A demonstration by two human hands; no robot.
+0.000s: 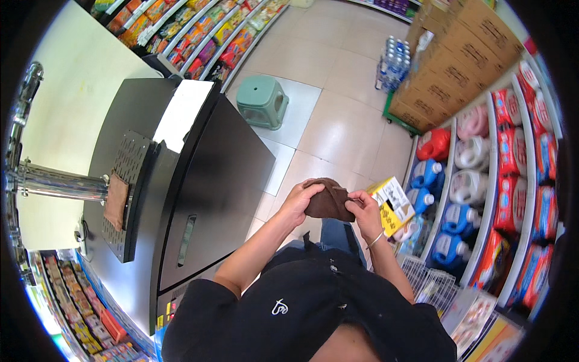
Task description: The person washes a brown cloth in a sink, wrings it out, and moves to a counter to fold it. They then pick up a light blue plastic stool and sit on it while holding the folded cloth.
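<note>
A folded dark brown cloth (326,203) is held up in front of my body, between both hands. My left hand (297,201) grips its left side, the thumb lying over the top. At the right edge, my right hand (365,211) pinches the cloth between thumb and fingers. Beyond my left forearm stands a black metal cabinet (217,181) with a recessed handle. On its top, a lighter brown folded cloth (117,199) rests against a perforated drip tray (131,158) by a chrome dispenser column (68,180).
A green plastic stool (262,102) stands on the tiled floor ahead. To the right are shelves of detergent jugs (427,174) and a yellow-and-white carton (391,206). Stacked cardboard boxes (452,72) sit on a green trolley (400,115), near shrink-wrapped water bottles (392,63). Snack shelves (199,36) line the far left.
</note>
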